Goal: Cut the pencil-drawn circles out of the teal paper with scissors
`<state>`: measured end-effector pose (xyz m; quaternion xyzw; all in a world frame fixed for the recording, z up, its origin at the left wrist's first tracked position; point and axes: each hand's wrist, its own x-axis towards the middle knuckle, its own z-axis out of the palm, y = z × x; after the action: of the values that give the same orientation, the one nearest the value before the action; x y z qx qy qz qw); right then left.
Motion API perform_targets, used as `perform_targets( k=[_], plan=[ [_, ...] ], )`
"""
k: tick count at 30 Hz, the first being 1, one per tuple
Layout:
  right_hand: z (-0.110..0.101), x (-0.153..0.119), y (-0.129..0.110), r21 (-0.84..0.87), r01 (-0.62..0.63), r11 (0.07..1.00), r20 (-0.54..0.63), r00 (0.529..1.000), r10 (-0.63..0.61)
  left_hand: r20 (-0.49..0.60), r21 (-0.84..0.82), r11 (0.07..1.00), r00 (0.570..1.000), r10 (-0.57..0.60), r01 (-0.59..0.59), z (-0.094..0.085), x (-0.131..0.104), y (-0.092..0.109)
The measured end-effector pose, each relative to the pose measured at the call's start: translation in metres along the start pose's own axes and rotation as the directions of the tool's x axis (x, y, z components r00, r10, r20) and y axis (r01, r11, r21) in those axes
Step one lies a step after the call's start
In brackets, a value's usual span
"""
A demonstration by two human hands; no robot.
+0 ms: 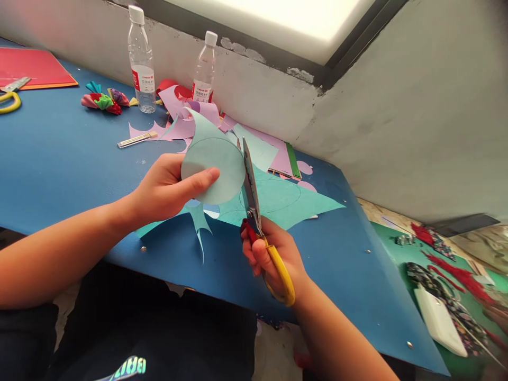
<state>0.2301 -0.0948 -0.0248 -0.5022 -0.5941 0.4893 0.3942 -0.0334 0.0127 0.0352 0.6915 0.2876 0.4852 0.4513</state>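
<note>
My left hand point(174, 188) pinches a piece of light teal paper point(216, 161), its thumb lying flat on the front. The lower edge of the paper is cut round, and a drawn curve marks the upper part, where a strip still joins it. In my right hand point(273, 251) are scissors point(251, 185) with yellow and red handles. Their blades point up along the paper's right edge, slightly apart. Beneath lies a larger teal sheet point(278, 198) with a circle drawn on it. A curled teal offcut point(200, 225) hangs below the held paper.
Two plastic bottles point(143, 79) stand by the wall, with purple and red paper scraps point(178, 127) around them. A small narrow case point(137, 139) lies left of these. Further left are folded colourful pieces point(105, 102), red sheets point(35, 66) and other scissors point(11, 100). A green table point(391, 243) adjoins at right.
</note>
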Motion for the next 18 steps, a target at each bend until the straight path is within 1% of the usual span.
perform_targets(
  k=[4, 7, 13, 18],
  plan=[
    [-0.0002, -0.0001, 0.0011, 0.018, 0.003, 1.000, 0.010, 1.000, -0.003, -0.038, -0.038, 0.999, 0.999, -0.025, 0.024, 0.0007, 0.0002, -0.0004],
    [-0.0005, 0.0004, 0.0039, 0.024, 0.001, 1.000, 0.018, 1.000, -0.001, -0.051, -0.042, 0.999, 0.998, -0.021, 0.019, 0.0008, 0.0002, -0.0004],
    [-0.0023, 0.0016, 0.0068, 0.006, 0.017, 1.000, 0.022, 1.000, -0.017, 0.021, -0.010, 1.000, 1.000, 0.021, -0.020, -0.0006, 0.0012, 0.0002],
    [-0.0034, 0.0001, 0.0062, 0.018, 0.022, 1.000, 0.030, 0.999, -0.023, 0.033, -0.001, 1.000, 0.999, 0.030, -0.030, -0.0006, 0.0009, -0.0012]
  ],
)
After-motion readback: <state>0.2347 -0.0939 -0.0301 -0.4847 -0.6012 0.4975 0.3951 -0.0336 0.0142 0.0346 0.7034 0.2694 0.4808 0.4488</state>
